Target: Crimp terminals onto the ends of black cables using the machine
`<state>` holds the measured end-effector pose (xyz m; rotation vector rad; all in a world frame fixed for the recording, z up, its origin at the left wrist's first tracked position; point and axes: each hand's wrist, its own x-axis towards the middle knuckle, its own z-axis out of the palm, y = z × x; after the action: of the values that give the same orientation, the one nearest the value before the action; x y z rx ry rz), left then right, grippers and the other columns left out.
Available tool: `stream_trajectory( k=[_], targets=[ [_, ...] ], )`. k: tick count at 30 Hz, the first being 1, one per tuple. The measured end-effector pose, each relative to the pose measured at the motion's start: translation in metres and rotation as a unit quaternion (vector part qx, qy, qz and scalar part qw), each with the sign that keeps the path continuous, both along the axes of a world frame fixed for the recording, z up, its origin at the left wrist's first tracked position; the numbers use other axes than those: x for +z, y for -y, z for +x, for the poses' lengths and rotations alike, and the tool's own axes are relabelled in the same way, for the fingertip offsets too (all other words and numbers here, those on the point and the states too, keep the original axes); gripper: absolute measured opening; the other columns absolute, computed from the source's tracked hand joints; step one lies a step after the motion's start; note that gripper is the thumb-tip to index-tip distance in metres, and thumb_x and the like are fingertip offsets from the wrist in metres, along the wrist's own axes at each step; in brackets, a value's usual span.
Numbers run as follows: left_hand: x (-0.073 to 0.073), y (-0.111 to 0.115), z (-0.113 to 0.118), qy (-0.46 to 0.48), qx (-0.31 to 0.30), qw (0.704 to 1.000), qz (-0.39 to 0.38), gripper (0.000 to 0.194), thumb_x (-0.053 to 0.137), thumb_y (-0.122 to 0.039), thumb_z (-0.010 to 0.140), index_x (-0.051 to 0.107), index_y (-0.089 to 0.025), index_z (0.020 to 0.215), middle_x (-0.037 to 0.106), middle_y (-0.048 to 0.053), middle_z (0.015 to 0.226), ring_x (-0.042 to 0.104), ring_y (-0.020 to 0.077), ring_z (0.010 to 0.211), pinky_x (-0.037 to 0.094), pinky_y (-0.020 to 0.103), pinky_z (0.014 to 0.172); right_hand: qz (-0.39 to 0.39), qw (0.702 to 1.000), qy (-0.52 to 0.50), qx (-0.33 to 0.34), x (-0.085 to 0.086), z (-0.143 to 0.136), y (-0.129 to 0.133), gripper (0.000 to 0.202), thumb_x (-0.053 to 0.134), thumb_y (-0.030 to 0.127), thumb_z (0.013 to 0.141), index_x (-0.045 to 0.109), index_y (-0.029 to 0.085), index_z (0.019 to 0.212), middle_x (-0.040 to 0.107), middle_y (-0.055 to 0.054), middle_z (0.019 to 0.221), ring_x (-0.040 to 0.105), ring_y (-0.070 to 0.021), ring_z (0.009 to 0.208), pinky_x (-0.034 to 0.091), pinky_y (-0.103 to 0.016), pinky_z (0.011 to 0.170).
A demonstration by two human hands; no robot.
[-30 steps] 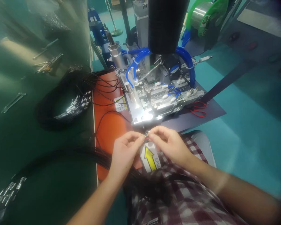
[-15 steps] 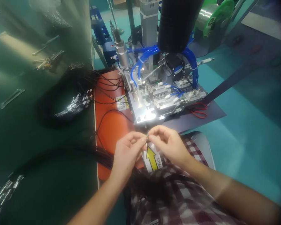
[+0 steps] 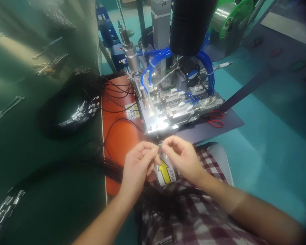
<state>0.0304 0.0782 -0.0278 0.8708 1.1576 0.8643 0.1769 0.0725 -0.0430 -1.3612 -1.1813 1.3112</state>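
My left hand (image 3: 140, 163) is closed in a pinch on thin wire ends (image 3: 159, 147), where a bit of green and red shows. Close beside it, my right hand (image 3: 185, 158) pinches at the same spot; what lies between its fingertips is too small to make out. Both hands are just in front of the metal machine (image 3: 175, 105), over a white label with a yellow arrow (image 3: 164, 172). Black cables (image 3: 113, 170) run from the left toward my left hand.
An orange base (image 3: 119, 132) lies left of the machine. On the green table (image 3: 53, 190) are a coil of black cables (image 3: 48, 115) with shiny ends (image 3: 79, 114) and metal tools (image 3: 10, 107). Red wire loops (image 3: 216, 119) lie right, beneath a green spool (image 3: 225, 20).
The fingertips have parted slightly, and the coloured wire ends now show between them. The whole view has shifted a little.
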Motion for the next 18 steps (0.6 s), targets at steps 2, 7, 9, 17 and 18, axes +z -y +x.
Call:
stream_trajectory(
  k=[2, 7, 9, 17, 18],
  targets=[
    [-0.0005, 0.0003, 0.0001, -0.003, -0.004, 1.0, 0.001, 0.018, 0.064, -0.032, 0.084, 0.058, -0.016, 0.08, 0.06, -0.002, 0.056, 0.03, 0.0019, 0.037, 0.024, 0.016, 0.038, -0.004, 1.0, 0.002, 0.004, 0.0012, 0.0008, -0.001, 0.014, 0.06, 0.031, 0.085, 0.061, 0.018, 0.082, 0.061, -0.001, 0.07, 0.053, -0.0123, 0.059, 0.042, -0.023, 0.052],
    [0.0001, 0.0017, 0.0006, -0.014, -0.011, 1.0, 0.004, 0.019, 0.064, -0.033, 0.084, 0.058, -0.015, 0.079, 0.059, -0.002, 0.056, 0.031, 0.0021, 0.037, 0.023, 0.016, 0.038, 0.006, 1.0, 0.007, 0.007, 0.0036, 0.0006, -0.0024, 0.013, 0.061, 0.029, 0.084, 0.06, 0.018, 0.078, 0.061, -0.001, 0.072, 0.056, -0.0132, 0.064, 0.046, -0.025, 0.059],
    [0.0008, 0.0022, 0.0006, -0.014, -0.007, 1.0, 0.007, 0.018, 0.064, -0.032, 0.084, 0.058, -0.016, 0.08, 0.06, -0.002, 0.056, 0.031, 0.0021, 0.038, 0.023, 0.016, 0.038, 0.006, 1.0, 0.009, 0.011, 0.0033, -0.0001, -0.0015, 0.013, 0.06, 0.028, 0.085, 0.058, 0.018, 0.077, 0.06, -0.001, 0.072, 0.055, -0.0128, 0.063, 0.047, -0.026, 0.06],
    [0.0019, 0.0041, -0.0002, -0.022, 0.001, 1.0, -0.01, 0.019, 0.066, -0.034, 0.082, 0.06, -0.016, 0.081, 0.055, -0.004, 0.055, 0.034, 0.0034, 0.039, 0.03, 0.016, 0.039, 0.215, 0.956, 0.197, 0.007, 0.0027, -0.0019, 0.0066, 0.013, 0.05, 0.018, 0.088, 0.051, 0.02, 0.075, 0.056, -0.001, 0.071, 0.051, -0.0134, 0.062, 0.041, -0.027, 0.06],
    [0.0018, 0.0048, -0.0003, -0.034, 0.001, 0.999, -0.012, 0.019, 0.067, -0.035, 0.081, 0.061, -0.017, 0.081, 0.053, -0.004, 0.053, 0.036, 0.004, 0.04, 0.031, 0.016, 0.039, 0.228, 0.95, 0.212, 0.008, 0.0027, -0.0017, 0.0069, 0.013, 0.049, 0.018, 0.087, 0.051, 0.02, 0.075, 0.056, -0.001, 0.071, 0.051, -0.0137, 0.062, 0.041, -0.028, 0.06]
  ],
)
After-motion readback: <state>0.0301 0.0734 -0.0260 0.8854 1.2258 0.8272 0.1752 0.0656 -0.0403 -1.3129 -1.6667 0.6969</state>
